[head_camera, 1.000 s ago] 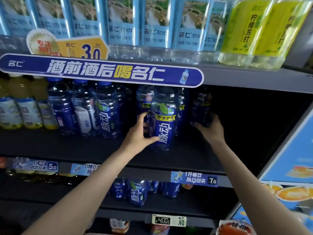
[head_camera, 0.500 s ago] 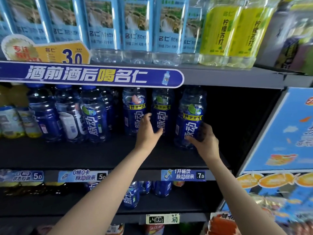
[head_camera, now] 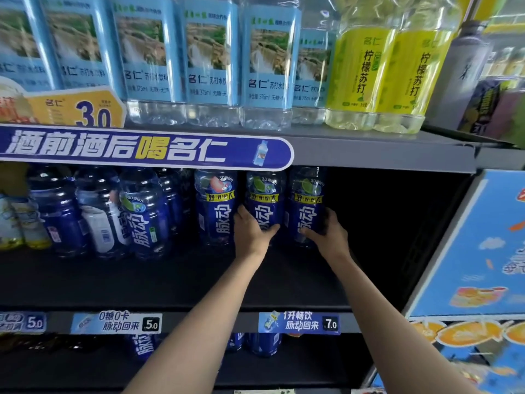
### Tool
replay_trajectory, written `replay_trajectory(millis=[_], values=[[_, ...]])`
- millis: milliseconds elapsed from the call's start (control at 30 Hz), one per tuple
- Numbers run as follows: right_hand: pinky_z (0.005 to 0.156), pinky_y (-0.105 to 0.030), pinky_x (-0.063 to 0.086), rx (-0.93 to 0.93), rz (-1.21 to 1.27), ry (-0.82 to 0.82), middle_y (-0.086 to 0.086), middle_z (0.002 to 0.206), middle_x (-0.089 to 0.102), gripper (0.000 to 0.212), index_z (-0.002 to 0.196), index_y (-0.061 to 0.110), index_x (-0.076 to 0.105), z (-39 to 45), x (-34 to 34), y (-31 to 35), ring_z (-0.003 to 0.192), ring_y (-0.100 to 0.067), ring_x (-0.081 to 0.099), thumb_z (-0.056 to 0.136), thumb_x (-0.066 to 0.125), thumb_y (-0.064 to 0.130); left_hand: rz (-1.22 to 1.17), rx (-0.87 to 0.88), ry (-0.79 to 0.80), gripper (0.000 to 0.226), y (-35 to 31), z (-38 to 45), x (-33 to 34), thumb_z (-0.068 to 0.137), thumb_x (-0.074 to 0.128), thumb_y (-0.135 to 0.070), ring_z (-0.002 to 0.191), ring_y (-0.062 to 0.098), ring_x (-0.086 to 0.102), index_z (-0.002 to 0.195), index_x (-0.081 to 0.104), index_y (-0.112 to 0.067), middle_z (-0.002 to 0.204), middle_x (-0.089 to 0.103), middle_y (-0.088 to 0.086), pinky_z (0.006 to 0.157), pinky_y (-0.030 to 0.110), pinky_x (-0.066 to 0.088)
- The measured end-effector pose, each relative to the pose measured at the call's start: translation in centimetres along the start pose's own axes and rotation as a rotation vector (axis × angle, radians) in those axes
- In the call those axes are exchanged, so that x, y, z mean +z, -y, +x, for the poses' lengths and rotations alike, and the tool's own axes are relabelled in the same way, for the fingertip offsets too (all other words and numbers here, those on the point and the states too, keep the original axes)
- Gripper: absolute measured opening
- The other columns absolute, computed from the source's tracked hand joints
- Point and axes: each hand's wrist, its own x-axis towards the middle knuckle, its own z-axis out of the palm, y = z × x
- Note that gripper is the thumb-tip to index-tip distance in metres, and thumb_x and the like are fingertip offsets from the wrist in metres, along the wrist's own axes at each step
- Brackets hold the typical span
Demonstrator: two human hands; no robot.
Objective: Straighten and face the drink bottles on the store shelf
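**Both hands on the blue bottles, middle shelf**

Since half a second ago the right-hand blue bottle [head_camera: 308,204] has been slid left, so it's now parked just beside the middle blue bottle [head_camera: 265,203], and the left hand [head_camera: 251,233] has been closed onto that middle one instead of just reaching for it. Fingers are wrapped round its left side, thumb hooked across the lower front. The right hand [head_camera: 329,234] is held against the lower part of the right-hand bottle, thumb on the front, fingers curled round the right side, though how tight that grip is can't really be made out in the shadow.

Both bottles are stood upright on the dark middle shelf [head_camera: 170,282], set well back from its front edge, white lettering faced forward. A peach-label bottle [head_camera: 214,206] is lined up just left of them. Further left, a group of blue bottles [head_camera: 99,211] is seen turned at mixed angles, one showing its barcode side. Price tags [head_camera: 299,324] are clipped along the shelf edge below.
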Motion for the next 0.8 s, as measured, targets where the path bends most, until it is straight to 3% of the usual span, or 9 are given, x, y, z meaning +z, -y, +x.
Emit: replay_trajectory(millis=[167, 500, 800], values=[[0.106, -0.037, 0.04, 0.002, 0.022, 0.005, -0.013, 0.134, 0.055, 0.079, 0.141, 0.006, 0.035, 0.3, 0.0, -0.5, 0.123, -0.026, 0.052, 0.076, 0.078, 0.014, 0.07, 0.057, -0.022, 0.096, 0.3, -0.3, -0.2, 0.078, 0.072, -0.038, 0.132, 0.03, 0.036, 0.143, 0.016, 0.005, 0.143, 0.032, 0.02, 0.104, 0.032, 0.033], [0.102, -0.03, 0.038, 0.011, 0.0, 0.028, -0.013, 0.133, 0.056, 0.076, 0.142, 0.006, 0.034, 0.0, -0.4, -0.4, 0.122, -0.025, 0.053, 0.079, 0.076, 0.012, 0.083, 0.074, 0.019, 0.09, 0.5, -1.2, -0.8, 0.081, 0.07, -0.036, 0.13, 0.028, 0.038, 0.144, 0.018, -0.001, 0.144, 0.033, 0.015, 0.098, 0.033, 0.039], [0.1, -0.046, 0.045, 0.055, 0.035, 0.027, -0.016, 0.125, 0.061, 0.074, 0.135, 0.004, 0.041, -0.1, -0.5, -0.7, 0.114, -0.03, 0.059, 0.072, 0.08, 0.007, 0.012, 0.091, 0.067, 0.063, 2.1, -0.4, -2.9, 0.083, 0.069, -0.026, 0.123, 0.023, 0.048, 0.134, 0.037, -0.009, 0.136, 0.048, 0.007, 0.095, 0.033, 0.04]])
